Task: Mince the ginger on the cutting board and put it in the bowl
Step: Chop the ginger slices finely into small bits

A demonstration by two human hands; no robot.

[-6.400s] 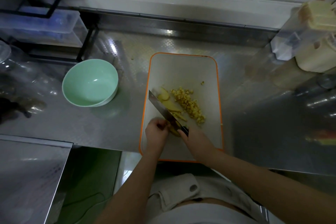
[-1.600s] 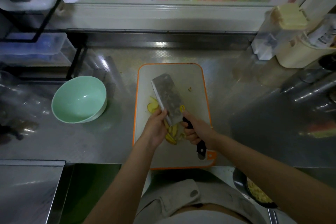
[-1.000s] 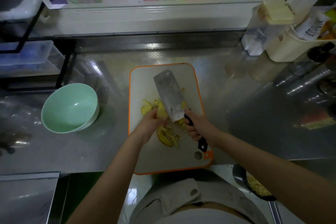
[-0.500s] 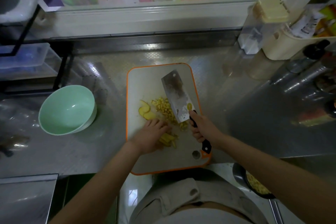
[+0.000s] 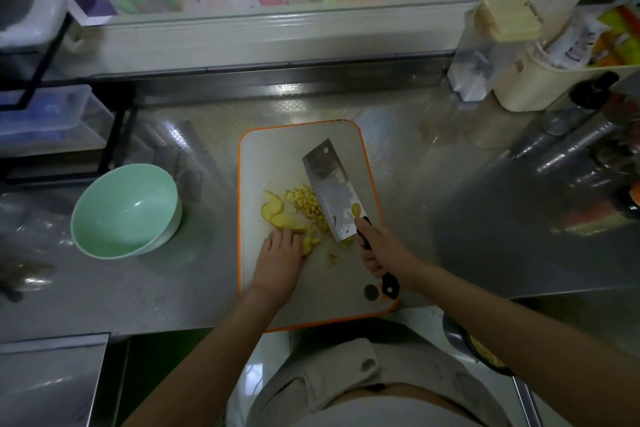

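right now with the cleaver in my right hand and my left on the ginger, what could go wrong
1. The left hand rests at the ginger slices, close beside the cleaver that the right hand grips; a chop could catch the fingertips.
2. The cutting board seems to overhang the counter at its near edge, so hard chopping might tip it.
3. The bowl stands off the board to the left; minced ginger may spill on the way.

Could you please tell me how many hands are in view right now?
2: the left hand rests on ginger on the cutting board; the right hand grips the cleaver handle beside it.
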